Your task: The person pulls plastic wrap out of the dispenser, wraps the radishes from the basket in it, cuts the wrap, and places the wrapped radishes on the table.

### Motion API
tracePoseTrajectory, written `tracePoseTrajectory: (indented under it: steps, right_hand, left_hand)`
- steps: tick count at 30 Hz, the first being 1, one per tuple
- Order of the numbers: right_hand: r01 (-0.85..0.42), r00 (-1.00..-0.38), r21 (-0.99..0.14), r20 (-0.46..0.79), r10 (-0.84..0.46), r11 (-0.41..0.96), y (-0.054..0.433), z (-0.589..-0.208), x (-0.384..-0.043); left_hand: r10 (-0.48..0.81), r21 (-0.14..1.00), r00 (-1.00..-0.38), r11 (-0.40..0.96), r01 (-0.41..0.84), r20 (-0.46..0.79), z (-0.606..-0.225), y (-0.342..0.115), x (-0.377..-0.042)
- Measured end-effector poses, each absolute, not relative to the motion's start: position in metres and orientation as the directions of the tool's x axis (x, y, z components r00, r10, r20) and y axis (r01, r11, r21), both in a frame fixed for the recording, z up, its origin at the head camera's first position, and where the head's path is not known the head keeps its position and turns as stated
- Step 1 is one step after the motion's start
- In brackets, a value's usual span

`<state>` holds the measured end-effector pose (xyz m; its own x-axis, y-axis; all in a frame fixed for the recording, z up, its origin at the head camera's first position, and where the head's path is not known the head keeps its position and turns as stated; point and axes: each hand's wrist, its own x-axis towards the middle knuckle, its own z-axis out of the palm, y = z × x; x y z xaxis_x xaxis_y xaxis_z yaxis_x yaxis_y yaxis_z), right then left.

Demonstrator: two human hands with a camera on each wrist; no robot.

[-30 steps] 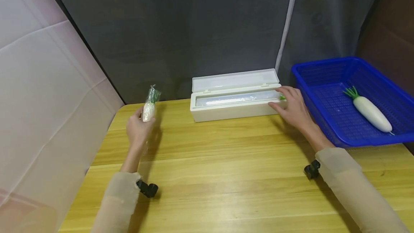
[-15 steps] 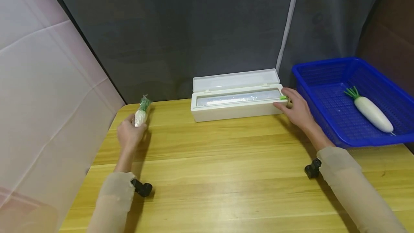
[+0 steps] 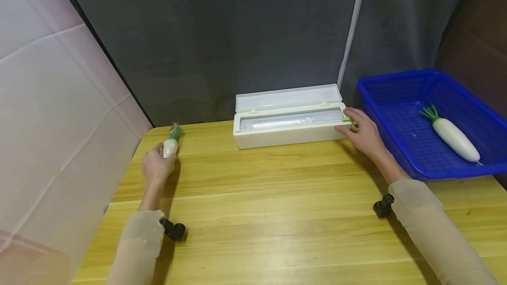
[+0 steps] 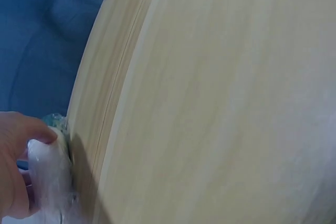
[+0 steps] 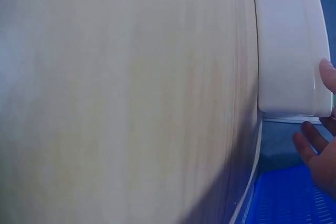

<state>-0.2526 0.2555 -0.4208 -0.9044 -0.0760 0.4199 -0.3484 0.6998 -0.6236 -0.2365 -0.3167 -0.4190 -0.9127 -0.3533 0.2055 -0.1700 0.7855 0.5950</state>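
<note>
Gripping a plastic-wrapped white radish (image 3: 170, 147), the left hand (image 3: 156, 165) is far left over the worktop (image 3: 277, 210); the right hand (image 3: 365, 134), fingers loosely spread, touches the right end of a white box (image 3: 285, 139).

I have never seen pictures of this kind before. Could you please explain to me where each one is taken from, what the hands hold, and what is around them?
There is no machine, only a person's two bare hands. The wide view comes from a camera worn on the head, looking forward and down. The two closer views come from small black cameras, one on each wrist.

The left hand holds a wrapped radish, covered in clear film. The right hand rests against the right end of a long white box, whose lid is open. The box stands on a wooden table. Further right, a blue basket contains an unwrapped radish.
</note>
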Motion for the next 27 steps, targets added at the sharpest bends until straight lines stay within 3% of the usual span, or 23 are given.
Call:
tracePoseTrajectory:
  steps: [20, 27]
  right_hand:
    - [-0.333, -0.9, -0.634, 0.434, -0.035, 0.698, 0.248, -0.42, -0.253]
    - [-0.342, -0.897, -0.645, 0.44, -0.033, 0.683, 0.247, -0.42, -0.254]
  left_hand:
    - [-0.371, 0.613, -0.891, 0.777, -0.144, 0.261, -0.424, -0.316, -0.247]
    - [-0.365, 0.649, -0.874, 0.757, -0.078, 0.32, -0.417, -0.305, -0.246]
